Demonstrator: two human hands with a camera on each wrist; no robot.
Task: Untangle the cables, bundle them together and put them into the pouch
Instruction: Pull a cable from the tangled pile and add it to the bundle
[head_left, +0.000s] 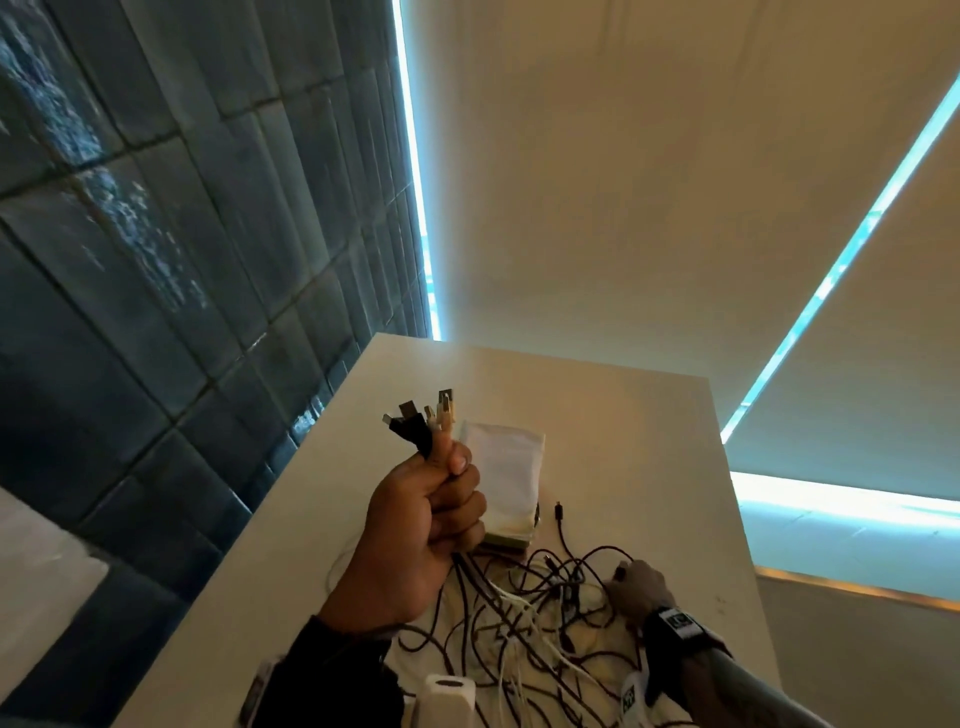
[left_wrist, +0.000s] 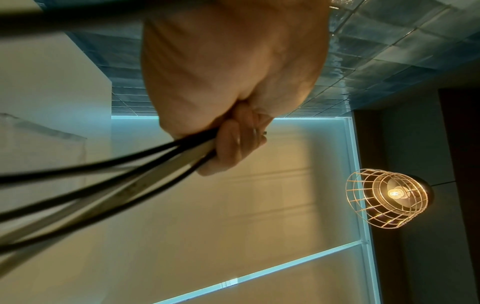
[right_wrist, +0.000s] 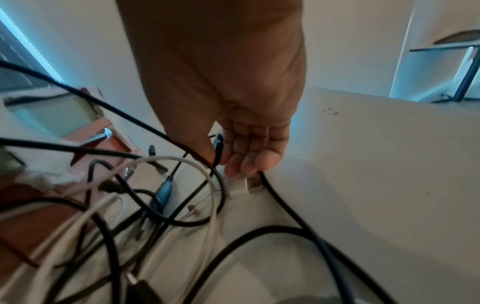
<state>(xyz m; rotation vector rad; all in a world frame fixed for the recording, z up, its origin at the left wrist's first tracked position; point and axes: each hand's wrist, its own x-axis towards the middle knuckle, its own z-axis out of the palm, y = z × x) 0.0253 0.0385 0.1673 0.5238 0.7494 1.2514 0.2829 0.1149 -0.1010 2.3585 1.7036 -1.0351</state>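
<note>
item: cables (head_left: 524, 618), tangled on the table (head_left: 649, 426), below the raised left hand (head_left: 421, 525), which is clenched round the gathered plug ends (head_left: 423, 418). right hand (head_left: 636, 584) is nearer the tangle, pinching a black plug (right_wrist: 219, 144). pouch (head_left: 506, 475) lies beyond.

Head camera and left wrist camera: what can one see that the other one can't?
Only the head view shows the plugs sticking up above the left hand, the white pouch on the table, the tangled pile and the right hand on it. Only the left wrist view shows a wire-caged lamp. Both show the left hand gripping black and white cables.
</note>
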